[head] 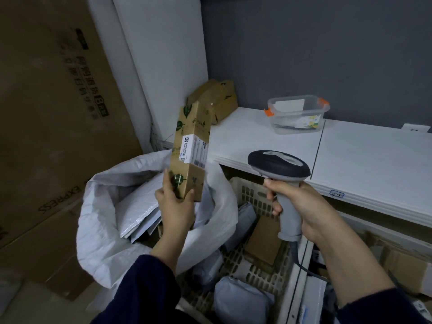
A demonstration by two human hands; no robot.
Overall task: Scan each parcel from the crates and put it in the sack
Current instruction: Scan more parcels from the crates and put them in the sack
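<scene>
I observe the long brown cardboard parcel [190, 150] held nearly upright, its long axis vertical with the top leaning slightly right. It is raised above the open mouth of the white woven plastic sack [112, 206]. The left hand [174, 202] grips only the parcel's lower end, thumb on the near edge and fingers curled round the far face. The white printed label [194, 149] therefore sits above the fingers, unobstructed and wrapped round a corner. The right hand [301, 202] is wrapped round the pistol grip of the grey and black handheld scanner [279, 167], which is level with the label and near it on the right. I judge that the scan depends on turning the scanner's nose towards the label. The left hand is the nearer to the sack. The beige perforated plastic crate [254, 195] below holds soft grey mailers and a flat carton.
</scene>
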